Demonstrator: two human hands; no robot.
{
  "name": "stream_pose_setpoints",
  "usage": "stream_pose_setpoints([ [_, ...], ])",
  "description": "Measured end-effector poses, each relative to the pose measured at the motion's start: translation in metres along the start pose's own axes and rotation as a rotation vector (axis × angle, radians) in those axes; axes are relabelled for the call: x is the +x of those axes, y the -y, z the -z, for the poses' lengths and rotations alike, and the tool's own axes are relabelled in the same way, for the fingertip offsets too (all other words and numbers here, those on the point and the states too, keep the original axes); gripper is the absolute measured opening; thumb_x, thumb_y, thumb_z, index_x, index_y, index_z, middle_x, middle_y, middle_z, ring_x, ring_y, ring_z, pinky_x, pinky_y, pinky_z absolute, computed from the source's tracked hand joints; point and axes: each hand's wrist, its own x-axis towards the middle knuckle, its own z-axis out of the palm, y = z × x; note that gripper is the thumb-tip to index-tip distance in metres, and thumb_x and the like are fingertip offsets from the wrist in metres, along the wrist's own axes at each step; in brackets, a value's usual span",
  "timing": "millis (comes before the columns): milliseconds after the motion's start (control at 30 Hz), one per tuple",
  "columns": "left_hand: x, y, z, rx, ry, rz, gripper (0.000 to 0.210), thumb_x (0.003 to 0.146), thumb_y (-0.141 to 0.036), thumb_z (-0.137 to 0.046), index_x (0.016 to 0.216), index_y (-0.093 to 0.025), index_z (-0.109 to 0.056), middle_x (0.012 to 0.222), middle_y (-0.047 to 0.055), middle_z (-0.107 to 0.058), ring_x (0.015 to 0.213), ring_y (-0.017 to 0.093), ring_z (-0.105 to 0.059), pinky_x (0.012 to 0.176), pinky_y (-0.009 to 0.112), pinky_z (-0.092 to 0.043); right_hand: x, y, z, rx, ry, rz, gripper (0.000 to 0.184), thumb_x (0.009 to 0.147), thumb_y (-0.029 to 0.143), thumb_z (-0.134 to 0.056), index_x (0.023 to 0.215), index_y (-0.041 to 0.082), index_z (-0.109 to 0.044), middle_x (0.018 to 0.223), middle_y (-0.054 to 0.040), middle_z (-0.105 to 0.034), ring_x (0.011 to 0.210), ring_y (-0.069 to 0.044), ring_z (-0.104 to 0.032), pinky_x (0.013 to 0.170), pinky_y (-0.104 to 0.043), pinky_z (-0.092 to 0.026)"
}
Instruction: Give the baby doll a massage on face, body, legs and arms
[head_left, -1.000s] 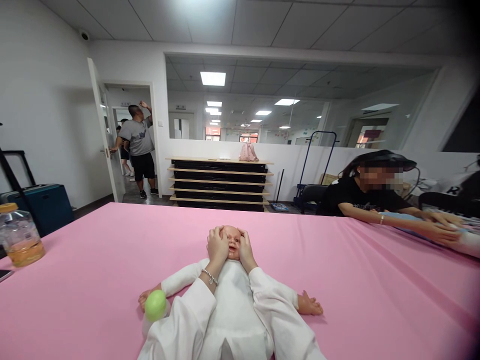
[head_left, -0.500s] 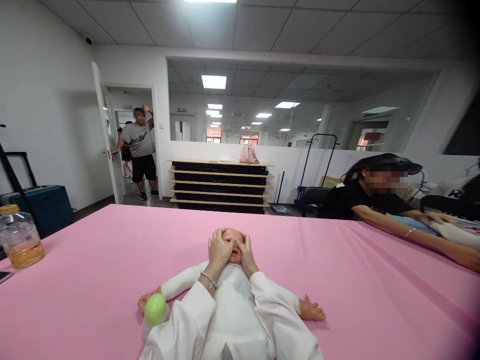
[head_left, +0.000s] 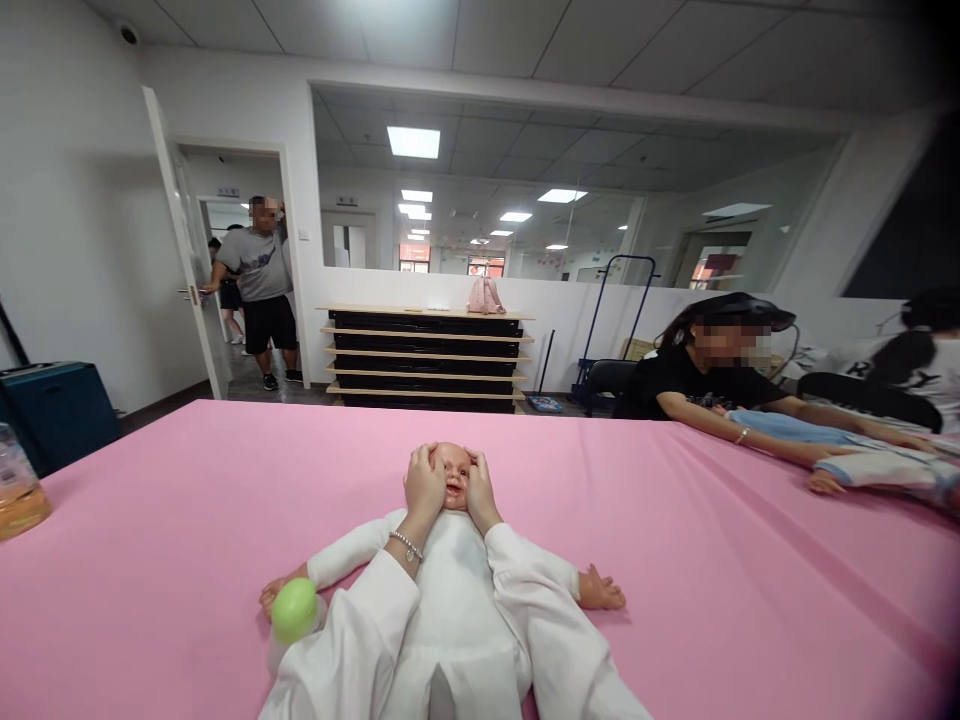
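A baby doll (head_left: 453, 570) in a white outfit lies on its back on the pink-covered table, arms spread to both sides. My left hand (head_left: 424, 482) cups the left side of its head (head_left: 453, 456), and my right hand (head_left: 481, 488) cups the right side. Between my palms the doll's eyes, nose and mouth show. Fingers of both hands curl over the temples, partly hidden behind the head. Beside my left sleeve stands a bottle with a light green cap (head_left: 294, 610), close to the doll's hand (head_left: 279, 592); its lower part is partly covered by the sleeve.
The pink tablecloth (head_left: 675, 590) has folds at right. A drink bottle (head_left: 19, 490) stands at the left edge. Across the right side, a co-worker in a black cap (head_left: 712, 370) reaches over another doll (head_left: 870, 466). Beyond the table are a black shelf unit (head_left: 427, 360) and a person in the doorway (head_left: 262, 270).
My thumbs have slid outward from the middle of the doll's face to its sides, uncovering eyes and nose. The view has turned slightly right, and more of the co-worker's doll shows.
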Motion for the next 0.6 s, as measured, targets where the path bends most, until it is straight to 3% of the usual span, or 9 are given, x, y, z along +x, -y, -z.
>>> stream_pose_setpoints([
  [233,-0.003,0.0,0.001,0.071,0.002,-0.07,0.043,0.071,-0.033,-0.054,0.112,-0.021,-0.047,0.119,0.004,-0.047,0.111,0.015,-0.045,0.095,0.028,-0.037,-0.009,-0.002,0.003,0.012,0.036,0.064,0.047,0.061,0.039,-0.055,0.102,0.019,-0.046,0.113,-0.0054,-0.043,0.112,-0.017,-0.039,0.105,-0.033,-0.027],
  [433,0.0,0.001,-0.001,-0.015,-0.023,0.009,0.039,0.073,-0.038,-0.052,0.108,-0.021,-0.05,0.117,0.004,-0.049,0.109,0.016,-0.047,0.091,0.028,-0.039,-0.001,-0.007,-0.001,-0.011,0.006,0.064,0.037,0.067,0.041,-0.051,0.098,0.02,-0.048,0.108,-0.0048,-0.047,0.107,-0.015,-0.042,0.102,-0.035,-0.03],
  [600,0.004,0.006,-0.003,-0.096,-0.057,0.013,0.029,0.08,-0.03,-0.041,0.105,-0.021,-0.052,0.114,0.003,-0.051,0.108,0.015,-0.048,0.092,0.027,-0.038,0.002,-0.007,-0.005,-0.01,-0.024,0.031,0.029,0.07,0.026,-0.035,0.093,0.019,-0.049,0.106,-0.0041,-0.048,0.106,-0.013,-0.042,0.101,-0.033,-0.031],
])
